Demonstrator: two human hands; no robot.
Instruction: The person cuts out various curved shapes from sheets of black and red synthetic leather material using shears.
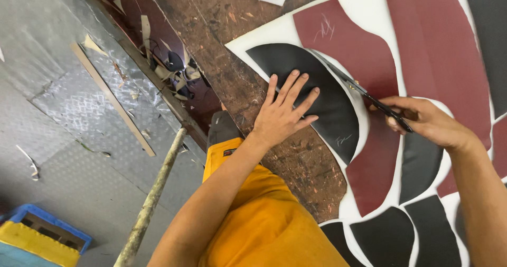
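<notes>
Bright, even overhead light w/ soft, short shadows under the left hand (285, 114) on the counter (296, 161). Mild sheen on the metal floor (58, 92). Sharp at centre; slight wide-angle stretch and softness at the edges, esp. lower corners.

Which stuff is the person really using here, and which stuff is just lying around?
In use:
left hand pressing flat on the black curved piece
right hand holding scissors
white sheet underneath

Lying about:
scraps beside the table
wooden pole
blue and yellow crate
</notes>
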